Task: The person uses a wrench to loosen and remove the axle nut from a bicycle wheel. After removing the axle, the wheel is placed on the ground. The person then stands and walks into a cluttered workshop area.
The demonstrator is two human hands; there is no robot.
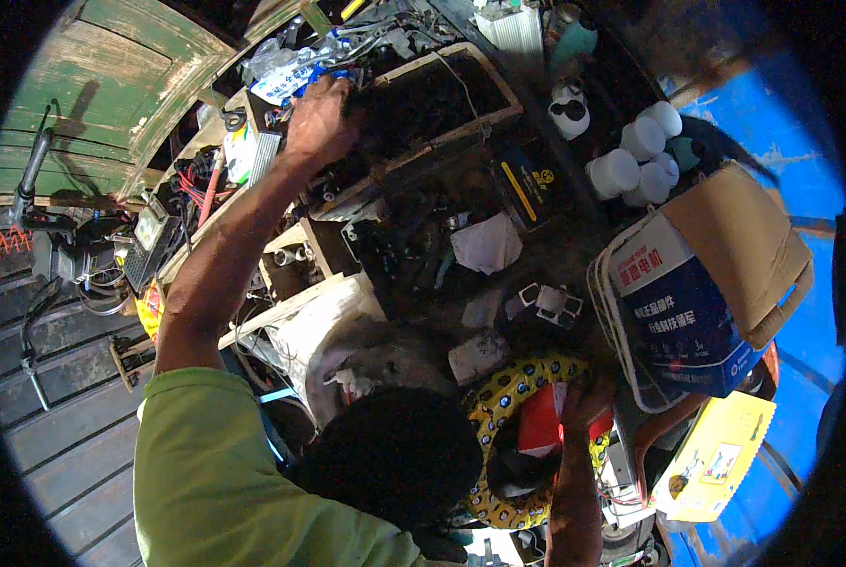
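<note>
My left hand reaches to the far workbench clutter, beside a blue-and-white plastic bag. Its fingers are bent downward, and their tips are hidden, so whatever lies in them does not show. My right hand is low on the right, in shadow. It lies over a red piece within a ring wrapped in yellow patterned film, which looks like a packaged tyre. The fingers of this hand are too dark to read. A dark rounded shape covers part of the lower middle.
Left of the ring lie a white sack and a wooden frame. An open blue-and-white carton stands right, near white tubs and a yellow box. A wooden-edged tray holds dark parts. A green door is far left.
</note>
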